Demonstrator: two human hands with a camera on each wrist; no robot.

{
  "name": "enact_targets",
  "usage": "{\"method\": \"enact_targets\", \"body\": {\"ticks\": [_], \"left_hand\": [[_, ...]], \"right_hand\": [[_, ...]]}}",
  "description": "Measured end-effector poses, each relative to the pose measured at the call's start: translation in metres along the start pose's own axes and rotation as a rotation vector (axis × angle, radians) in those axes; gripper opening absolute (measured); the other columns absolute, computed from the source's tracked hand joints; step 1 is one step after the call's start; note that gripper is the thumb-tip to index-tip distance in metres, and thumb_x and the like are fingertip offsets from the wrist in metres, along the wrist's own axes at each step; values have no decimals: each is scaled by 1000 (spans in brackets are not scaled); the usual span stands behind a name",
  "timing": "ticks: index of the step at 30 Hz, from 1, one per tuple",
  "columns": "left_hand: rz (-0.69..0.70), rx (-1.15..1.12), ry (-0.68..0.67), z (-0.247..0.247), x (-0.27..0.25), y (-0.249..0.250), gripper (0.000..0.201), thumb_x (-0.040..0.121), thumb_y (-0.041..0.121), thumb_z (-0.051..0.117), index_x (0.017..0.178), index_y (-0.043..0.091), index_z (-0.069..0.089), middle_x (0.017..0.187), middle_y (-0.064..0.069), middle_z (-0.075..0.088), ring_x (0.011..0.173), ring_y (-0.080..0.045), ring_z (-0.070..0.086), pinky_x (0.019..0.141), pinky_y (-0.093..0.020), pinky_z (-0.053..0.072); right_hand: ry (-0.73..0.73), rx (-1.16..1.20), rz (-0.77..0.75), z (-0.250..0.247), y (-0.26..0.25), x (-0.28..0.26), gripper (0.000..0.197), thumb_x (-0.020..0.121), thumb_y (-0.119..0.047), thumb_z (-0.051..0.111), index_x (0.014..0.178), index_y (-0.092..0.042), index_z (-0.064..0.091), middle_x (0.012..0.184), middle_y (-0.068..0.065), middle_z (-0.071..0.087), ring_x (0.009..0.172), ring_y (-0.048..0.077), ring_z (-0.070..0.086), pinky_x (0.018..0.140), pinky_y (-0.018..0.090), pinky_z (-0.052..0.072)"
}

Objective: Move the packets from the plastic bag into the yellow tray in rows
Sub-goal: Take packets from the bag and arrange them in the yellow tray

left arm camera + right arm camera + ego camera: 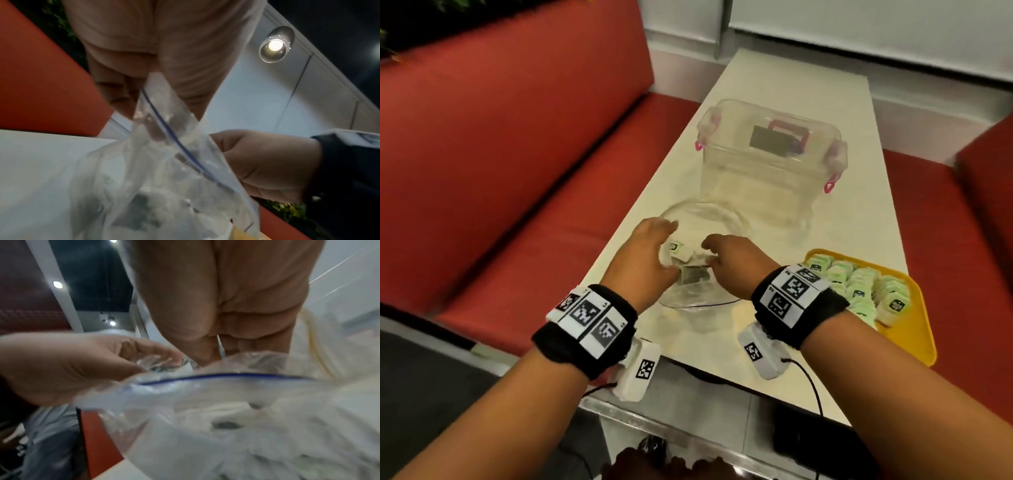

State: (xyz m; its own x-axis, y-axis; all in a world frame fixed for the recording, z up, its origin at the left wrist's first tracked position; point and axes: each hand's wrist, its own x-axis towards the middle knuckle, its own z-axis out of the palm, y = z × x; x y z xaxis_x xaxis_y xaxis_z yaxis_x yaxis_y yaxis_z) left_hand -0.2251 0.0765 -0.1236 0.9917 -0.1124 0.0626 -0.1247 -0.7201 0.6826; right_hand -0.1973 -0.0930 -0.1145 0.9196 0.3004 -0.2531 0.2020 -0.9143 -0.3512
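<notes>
Plastic bag [698,274]: clear, blue zip line, on the white table [825,219] at 6 o'clock, mouth held apart. 
Left hand [643,253]: fingers pinch the bag's rim at 9 o'clock. 
Right hand [739,263]: fingers curled, gripping the opposite rim at 3 o'clock. 
Packets [690,265]: a few inside the bag, between the hands. 
Yellow tray [914,329]: at 4 o'clock, holding rows of pale green packets. 
Clear lidded box [770,161]: at 12 o'clock.

Black wristbands [585,334] carry checkered markers and white, cabled camera boxes [640,371].
</notes>
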Motion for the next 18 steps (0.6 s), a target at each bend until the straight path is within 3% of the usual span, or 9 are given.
{"method": "enact_targets", "body": {"ticks": [5, 11, 14, 18], "left_hand": [[219, 79, 48, -3, 5, -5, 60, 77, 4, 69, 132, 17, 51, 148, 11, 33, 66, -18, 63, 70, -37, 53], [342, 160, 22, -4, 9, -7, 35, 80, 5, 65, 113, 10, 57, 155, 15, 23, 62, -23, 64, 62, -40, 52], [349, 156, -1, -3, 10, -11, 48, 80, 4, 65, 125, 13, 53, 155, 14, 23, 62, -22, 63, 62, -40, 52], [337, 155, -22, -4, 11, -16, 71, 80, 3, 64, 144, 20, 39, 155, 12, 22, 65, -23, 63, 66, -40, 53]], "right_hand": [[-116, -193, 72, 10, 3, 11, 35, 92, -15, 52, 127, -7, 52, 121, 14, 60, 113, 31, 55, 90, 31, 42], [-190, -180, 107, 29, -1, 20, 37, 89, -20, 56, 125, -18, 53, 121, 7, 58, 108, 28, 59, 94, 33, 47], [-206, -266, 124, 28, 0, 16, 37, 91, -20, 54, 128, -15, 49, 120, 11, 51, 107, 31, 58, 83, 33, 45], [-202, -325, 96, 18, -5, 15, 15, 90, -14, 49, 104, -12, 53, 99, 10, 56, 91, 28, 55, 71, 28, 36]]}}
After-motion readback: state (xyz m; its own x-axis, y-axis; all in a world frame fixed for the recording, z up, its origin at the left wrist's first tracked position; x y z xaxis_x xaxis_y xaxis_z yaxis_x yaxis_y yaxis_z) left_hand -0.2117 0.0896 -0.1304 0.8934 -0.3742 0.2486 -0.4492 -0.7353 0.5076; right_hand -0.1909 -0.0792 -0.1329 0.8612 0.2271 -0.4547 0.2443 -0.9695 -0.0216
